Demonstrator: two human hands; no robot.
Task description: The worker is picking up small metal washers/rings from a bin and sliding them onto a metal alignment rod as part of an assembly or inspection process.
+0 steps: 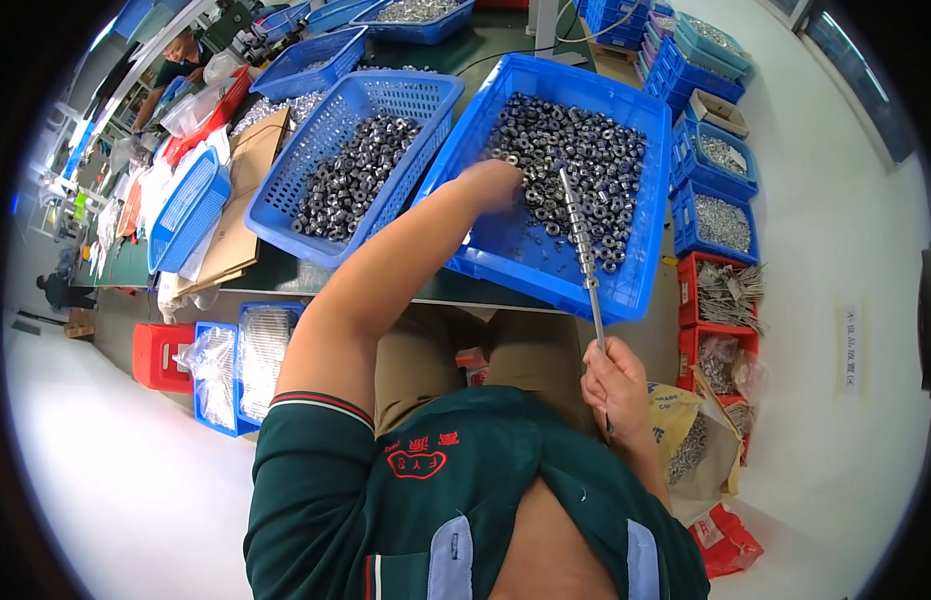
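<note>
My right hand point(618, 385) is closed around the lower end of a thin metal rod point(599, 318). Several shiny metal rings point(582, 238) are threaded along its upper part, and it slants up over a large blue bin point(641, 300). My left hand point(494, 186) reaches into this bin's left side, at the edge of a heap of small dark metal rings point(576, 140). Motion smears that hand, so its fingers and anything in them cannot be made out.
Left of the bin stands a blue perforated basket point(269, 195) of similar rings on the green table point(296, 278). Blue crates point(691, 225) and red crates point(691, 300) of metal parts are stacked at right. Another person point(181, 60) sits far left.
</note>
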